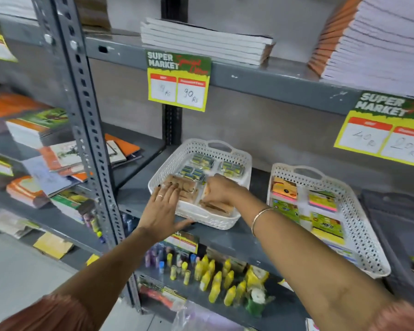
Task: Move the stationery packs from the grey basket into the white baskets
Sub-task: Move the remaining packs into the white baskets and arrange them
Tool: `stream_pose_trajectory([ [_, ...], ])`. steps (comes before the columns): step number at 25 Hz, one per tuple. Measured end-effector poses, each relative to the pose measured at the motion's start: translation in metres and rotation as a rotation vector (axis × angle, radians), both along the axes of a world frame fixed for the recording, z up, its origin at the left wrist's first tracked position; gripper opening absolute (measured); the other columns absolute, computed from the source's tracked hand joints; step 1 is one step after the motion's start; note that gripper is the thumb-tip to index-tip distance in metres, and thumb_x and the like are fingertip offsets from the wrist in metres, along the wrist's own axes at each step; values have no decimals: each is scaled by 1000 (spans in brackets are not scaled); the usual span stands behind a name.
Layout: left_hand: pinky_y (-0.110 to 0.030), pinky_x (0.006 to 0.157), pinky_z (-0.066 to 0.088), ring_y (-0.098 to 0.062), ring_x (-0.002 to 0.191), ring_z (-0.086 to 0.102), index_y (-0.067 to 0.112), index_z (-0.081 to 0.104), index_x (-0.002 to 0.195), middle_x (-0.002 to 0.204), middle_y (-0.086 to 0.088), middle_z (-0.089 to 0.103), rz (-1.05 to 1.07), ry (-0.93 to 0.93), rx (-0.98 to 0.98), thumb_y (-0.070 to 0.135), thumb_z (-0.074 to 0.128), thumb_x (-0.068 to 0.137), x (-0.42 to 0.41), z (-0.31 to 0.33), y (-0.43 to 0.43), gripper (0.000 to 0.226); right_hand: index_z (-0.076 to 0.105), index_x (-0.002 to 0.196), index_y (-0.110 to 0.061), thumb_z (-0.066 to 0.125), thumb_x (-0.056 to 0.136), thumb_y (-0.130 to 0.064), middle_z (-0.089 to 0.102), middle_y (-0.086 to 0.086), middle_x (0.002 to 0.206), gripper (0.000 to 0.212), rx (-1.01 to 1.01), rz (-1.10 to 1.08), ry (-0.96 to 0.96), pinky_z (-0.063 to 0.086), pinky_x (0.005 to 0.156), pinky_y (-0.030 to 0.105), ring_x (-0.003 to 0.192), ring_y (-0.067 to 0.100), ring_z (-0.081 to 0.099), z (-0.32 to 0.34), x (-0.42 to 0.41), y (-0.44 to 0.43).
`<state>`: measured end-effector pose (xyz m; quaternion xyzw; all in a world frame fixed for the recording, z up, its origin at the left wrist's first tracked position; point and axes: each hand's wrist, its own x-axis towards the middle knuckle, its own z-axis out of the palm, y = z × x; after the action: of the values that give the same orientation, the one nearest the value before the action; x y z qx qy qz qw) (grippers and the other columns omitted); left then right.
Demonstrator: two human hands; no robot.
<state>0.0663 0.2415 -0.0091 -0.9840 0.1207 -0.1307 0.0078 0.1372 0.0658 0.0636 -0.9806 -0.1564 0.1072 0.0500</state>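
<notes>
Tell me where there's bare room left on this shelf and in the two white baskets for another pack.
Left white basket: crowded; both hands, left hand and right hand, press tan packs in front, blue packs behind. Right white basket: bare strips between the colourful packs. Grey shelf is free left of the first basket and in the gap between baskets.
</notes>
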Motion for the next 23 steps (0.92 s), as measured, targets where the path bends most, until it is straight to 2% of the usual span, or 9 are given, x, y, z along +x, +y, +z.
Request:
stream_pose_trajectory([
  [3, -45, 108, 14, -33, 125, 45, -6, 49, 125, 131, -21, 54, -6, -7, -5, 81, 7, 77, 0, -4, 1, 108, 61, 115, -5, 66, 77, -30, 58, 17, 124, 46, -68, 51, -9, 50, 88, 37, 111, 34, 57, -16, 0, 2],
  [7, -44, 109, 11, -33, 127, 43, -5, 49, 126, 131, -21, 54, 4, 6, -11, 82, 5, 77, -1, -6, 1, 109, 59, 116, -3, 64, 80, -28, 56, 19, 123, 44, -92, 66, -23, 51, 89, 38, 112, 35, 57, -23, -2, 2],
  [14, -42, 110, 9, -31, 132, 37, -4, 43, 132, 137, -19, 48, -5, 2, -4, 82, 13, 78, -1, -6, 5, 106, 45, 134, -10, 60, 85, -36, 48, 13, 139, 58, -2, 21, -30, 45, 99, 40, 127, 31, 48, 0, -5, -24],
  [16, -42, 111, 6, -30, 135, 32, -4, 38, 136, 142, -20, 41, -14, -17, -25, 80, 14, 79, -6, -1, 2, 104, 48, 133, -10, 60, 87, -33, 48, 13, 140, 53, 60, -37, -93, 45, 100, 40, 126, 31, 48, 14, -9, -53],
  [19, -42, 114, 1, -25, 141, 12, -4, 25, 141, 148, -19, 28, -68, -100, -97, 75, 14, 84, -17, 10, -22, 98, 51, 131, -15, 57, 88, -28, 49, 12, 136, 45, 124, -196, -235, 44, 100, 39, 127, 31, 48, 29, -20, -104],
  [21, -41, 114, 0, -21, 142, -1, -3, 22, 141, 148, -19, 28, -174, -153, -120, 71, 15, 87, -24, 16, -61, 92, 53, 128, -14, 53, 89, -24, 51, 12, 134, 41, 139, -338, -318, 45, 98, 40, 126, 30, 49, 36, -33, -146],
  [23, -41, 115, 2, -21, 142, -3, -2, 24, 140, 147, -20, 30, -277, -180, -132, 68, 14, 89, -29, 16, -104, 87, 54, 127, -12, 52, 90, -20, 52, 12, 134, 38, 150, -480, -370, 47, 97, 41, 126, 31, 50, 39, -48, -188],
])
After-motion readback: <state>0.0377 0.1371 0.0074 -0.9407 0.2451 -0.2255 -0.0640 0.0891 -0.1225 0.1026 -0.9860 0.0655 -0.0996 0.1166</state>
